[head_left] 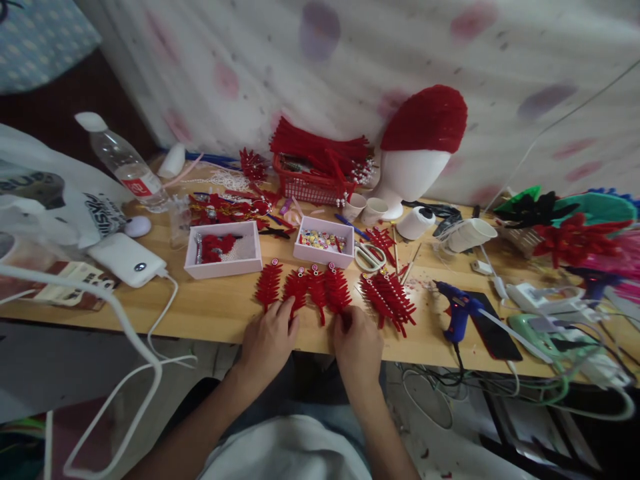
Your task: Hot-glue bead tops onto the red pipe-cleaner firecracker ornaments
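Several red leaf-shaped pieces, apparently of pipe cleaner, lie in a row at the table's front edge, each with a small round bead at its tip. My left hand (270, 337) has thumb and forefinger closed at the lower end of the second red leaf-shaped piece (296, 288). Beside it, toward the left, lies another leaf piece (269, 283). My right hand (358, 343) pinches the bottom of the rightmost leaf piece in the row (338, 288); its fingertips are partly hidden. Between my hands rests one more leaf piece (317, 290), untouched.
Right of my hands lie bead-trimmed red leaf pieces (387, 300), then a blue glue gun (456, 310) and a dark phone (493, 327). Behind stand a bead box (320, 257), a second box (225, 269), scissors (370, 257), a red basket (310, 190) and a white head form (413, 173).
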Available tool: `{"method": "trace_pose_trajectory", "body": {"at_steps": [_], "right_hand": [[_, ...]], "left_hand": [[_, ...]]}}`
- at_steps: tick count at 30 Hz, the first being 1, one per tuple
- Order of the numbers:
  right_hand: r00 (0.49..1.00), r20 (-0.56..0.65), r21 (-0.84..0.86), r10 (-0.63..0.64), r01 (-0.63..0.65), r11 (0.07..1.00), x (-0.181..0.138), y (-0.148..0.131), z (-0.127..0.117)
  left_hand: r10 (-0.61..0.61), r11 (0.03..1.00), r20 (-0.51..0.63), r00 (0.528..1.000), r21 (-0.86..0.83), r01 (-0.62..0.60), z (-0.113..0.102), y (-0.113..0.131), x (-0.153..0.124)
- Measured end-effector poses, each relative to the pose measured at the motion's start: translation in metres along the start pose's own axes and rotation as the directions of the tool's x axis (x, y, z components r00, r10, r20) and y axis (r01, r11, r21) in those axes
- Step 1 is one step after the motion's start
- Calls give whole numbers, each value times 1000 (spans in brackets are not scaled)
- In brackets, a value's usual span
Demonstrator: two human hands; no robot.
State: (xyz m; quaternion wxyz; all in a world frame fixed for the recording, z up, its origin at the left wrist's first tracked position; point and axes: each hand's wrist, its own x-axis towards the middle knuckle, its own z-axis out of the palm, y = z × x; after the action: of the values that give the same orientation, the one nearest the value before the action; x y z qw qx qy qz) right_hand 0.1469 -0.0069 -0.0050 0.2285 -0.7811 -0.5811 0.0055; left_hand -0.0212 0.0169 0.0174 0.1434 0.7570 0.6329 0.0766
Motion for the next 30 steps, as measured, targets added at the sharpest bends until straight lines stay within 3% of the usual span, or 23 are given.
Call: {"method": "trace_pose_trajectory", "body": {"at_steps": [2, 7, 12, 18, 24, 30], "right_hand": [[1000, 11, 27, 23, -23, 999, 2, 1, -2], [993, -13, 279, 118, -110, 954, 7, 11, -15], [995, -52, 358, 84, -60, 932, 6, 7, -19], [997, -54, 300, -55, 69, 951, -2, -12, -1], [995, -21, 81, -97, 99, 992, -12, -23, 9], [997, 1, 105, -83, 83, 991, -6, -23, 11]], "left_hand": [[-7, 1000, -1, 1000, -1, 7, 0, 0, 0], [-16, 1000, 10, 1000, -13, 16, -1, 0, -1], [-11, 1000, 3, 1000, -27, 11, -1, 1, 0], [13, 998, -7, 1000, -53, -13, -2, 3, 0], [19, 996, 15, 1000, -88, -18, -5, 5, 1], [-6, 996, 66, 998, -91, 12, -8, 5, 5]]}}
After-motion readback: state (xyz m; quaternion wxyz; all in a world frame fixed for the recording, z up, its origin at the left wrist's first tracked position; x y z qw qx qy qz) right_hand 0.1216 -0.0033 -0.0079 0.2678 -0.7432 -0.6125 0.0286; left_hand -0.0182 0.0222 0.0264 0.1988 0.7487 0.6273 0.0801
